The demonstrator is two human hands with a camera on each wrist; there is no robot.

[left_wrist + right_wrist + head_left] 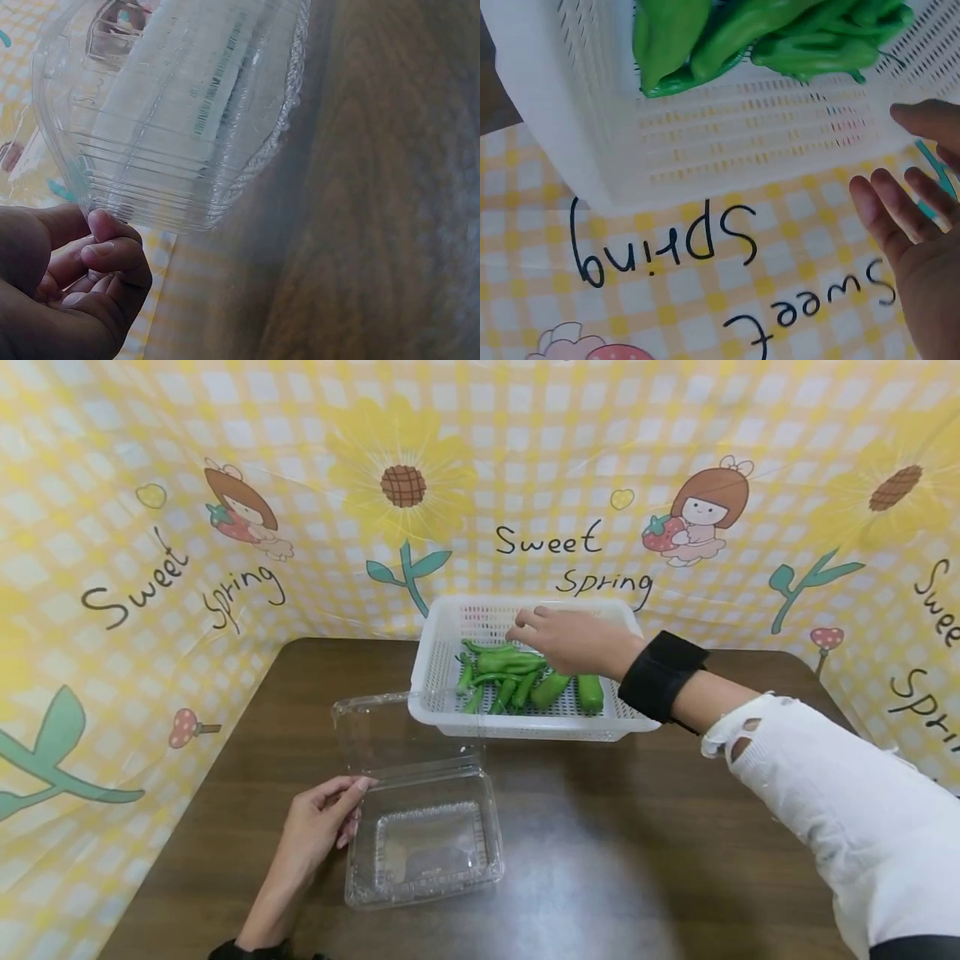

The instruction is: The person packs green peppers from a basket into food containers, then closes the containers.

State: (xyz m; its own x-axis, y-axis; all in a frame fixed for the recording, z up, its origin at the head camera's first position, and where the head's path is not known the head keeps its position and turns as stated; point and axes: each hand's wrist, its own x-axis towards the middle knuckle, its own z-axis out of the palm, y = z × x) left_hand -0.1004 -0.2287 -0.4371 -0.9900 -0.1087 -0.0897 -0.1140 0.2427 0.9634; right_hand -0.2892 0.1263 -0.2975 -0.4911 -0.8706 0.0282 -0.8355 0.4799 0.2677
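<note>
Yellow checked cloth backed a brown desk [600, 860]; from the head view, the left hand [315, 835] touched a clear clamshell box [423, 852] with relaxed fingers. The right hand [573, 639] hovered open over green peppers [517, 681] in a white basket [525, 722]. The left wrist view showed the box's ribbed wall at the fingertips [112, 251]; the right wrist view showed straight, empty fingers [900, 217] beside the basket.

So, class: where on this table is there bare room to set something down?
Bare wood lies right of the clear container, in front of the white basket, and left of the basket. It is crowded around the peppers, under the right hand.
</note>
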